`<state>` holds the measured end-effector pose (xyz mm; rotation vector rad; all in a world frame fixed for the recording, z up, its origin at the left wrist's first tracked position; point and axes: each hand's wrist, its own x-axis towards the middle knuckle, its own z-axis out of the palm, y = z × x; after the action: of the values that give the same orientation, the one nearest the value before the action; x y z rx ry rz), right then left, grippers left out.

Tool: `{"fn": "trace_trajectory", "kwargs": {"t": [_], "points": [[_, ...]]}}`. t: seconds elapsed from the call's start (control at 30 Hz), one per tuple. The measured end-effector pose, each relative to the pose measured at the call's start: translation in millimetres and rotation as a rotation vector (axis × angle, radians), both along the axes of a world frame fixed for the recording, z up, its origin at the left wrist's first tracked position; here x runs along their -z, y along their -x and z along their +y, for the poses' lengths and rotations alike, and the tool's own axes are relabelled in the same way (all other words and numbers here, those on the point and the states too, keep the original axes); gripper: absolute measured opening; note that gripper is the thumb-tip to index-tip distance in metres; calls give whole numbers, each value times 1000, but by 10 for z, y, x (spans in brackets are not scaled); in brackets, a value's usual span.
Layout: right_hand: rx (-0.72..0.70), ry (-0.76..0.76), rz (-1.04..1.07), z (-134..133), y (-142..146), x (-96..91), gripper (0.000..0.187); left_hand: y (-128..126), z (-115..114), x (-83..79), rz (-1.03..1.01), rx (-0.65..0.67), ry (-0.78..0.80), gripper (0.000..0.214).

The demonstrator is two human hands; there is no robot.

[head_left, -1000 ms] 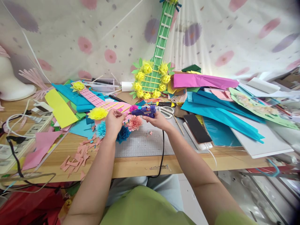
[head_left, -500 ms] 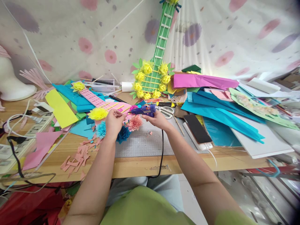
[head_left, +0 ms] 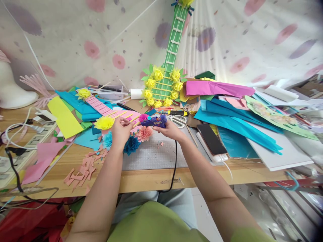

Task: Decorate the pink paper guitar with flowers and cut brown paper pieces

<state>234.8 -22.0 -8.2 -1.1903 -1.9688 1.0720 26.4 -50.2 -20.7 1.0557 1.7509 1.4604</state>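
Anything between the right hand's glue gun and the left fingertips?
Nothing visible: the glue gun in the right hand points toward the left hand; the magenta flower lies beyond that line, the coral flower on the near side.

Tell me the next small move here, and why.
Probably a careful dab with the glue gun: the right hand grips it, its tip aimed close to the pinched fingers of the left hand. Whatever they hold is too small to make out.

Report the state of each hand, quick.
Left hand: closed in a pinch; cannot tell whether it holds anything.
Right hand: closed, holding the glue gun.
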Motion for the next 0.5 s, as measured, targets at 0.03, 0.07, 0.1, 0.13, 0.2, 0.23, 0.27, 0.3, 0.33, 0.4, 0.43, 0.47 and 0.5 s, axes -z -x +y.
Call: {"fn": "trace_trajectory", "kwargs": {"t": [0.03,0.07,0.1,0.13,0.2,0.23,0.27,0.3,0.33,0.4,0.43,0.47,0.5], "points": [[27,11,15,9,-25,14,42,12,5,-6,-9,-2,-3,32],[68,26,37,22,-53,36,41,25,11,-19,-21,1,-5,32],[122,40,63,40,-84,68,41,38,16,-39,-35,5,-6,32],[186,47,88,61,-116,112,41,50,20,-68,-47,13,-6,32],[330,42,127,113,-175,237,41,72,23,-150,-75,45,2,31],[398,34,136,143,-198,316,41,82,23,-199,-90,67,9,31],[464,36,137,174,-216,402,42,92,25,-249,-101,90,17,31],[517,47,134,203,-229,492,43,103,29,-297,-109,112,24,31],[560,48,126,231,-237,579,44,116,38,-340,-115,134,27,32],[611,25,74,278,-241,731,47,149,72,-410,-120,169,22,33],[623,8,33,295,-240,786,49,171,98,-436,-120,185,22,33],[628,-5,-15,307,-237,826,50,195,129,-458,-119,202,25,33],[629,-16,-65,316,-233,851,51,221,164,-475,-117,219,28,33]]}}
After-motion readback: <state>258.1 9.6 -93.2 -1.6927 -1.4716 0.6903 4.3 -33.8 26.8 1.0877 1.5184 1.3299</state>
